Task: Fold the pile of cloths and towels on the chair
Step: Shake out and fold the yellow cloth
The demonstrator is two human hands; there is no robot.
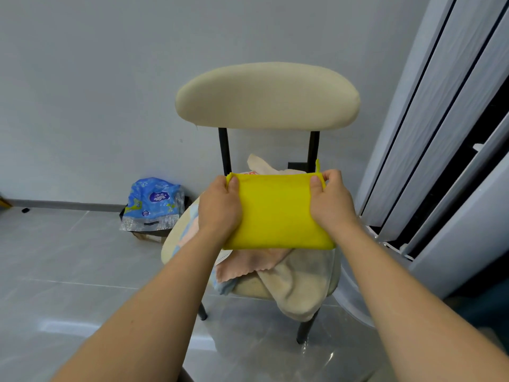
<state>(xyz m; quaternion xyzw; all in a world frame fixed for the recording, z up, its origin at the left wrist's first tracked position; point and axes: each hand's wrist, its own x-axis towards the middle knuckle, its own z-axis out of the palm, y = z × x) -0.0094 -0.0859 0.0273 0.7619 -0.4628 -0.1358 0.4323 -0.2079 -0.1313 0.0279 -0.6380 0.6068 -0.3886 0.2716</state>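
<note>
Yellow cloth [278,213] folded to a rectangle, held over chair [268,96] seat. Left hand [219,208] and right hand [332,202] pinching the 2 top corners, thumbs on front, other fingers closed behind, mostly hidden. Beneath: pink cloth [248,264] and beige towel [300,285], partly covered; more pile behind, hard to make out.

We note a matt, fine-napped yellow cloth [276,213]; a fuzzy beige terry towel [300,282]; a matt cream upholstered chair [267,96] on black metal posts; a glossy grey tiled floor [68,257].
</note>
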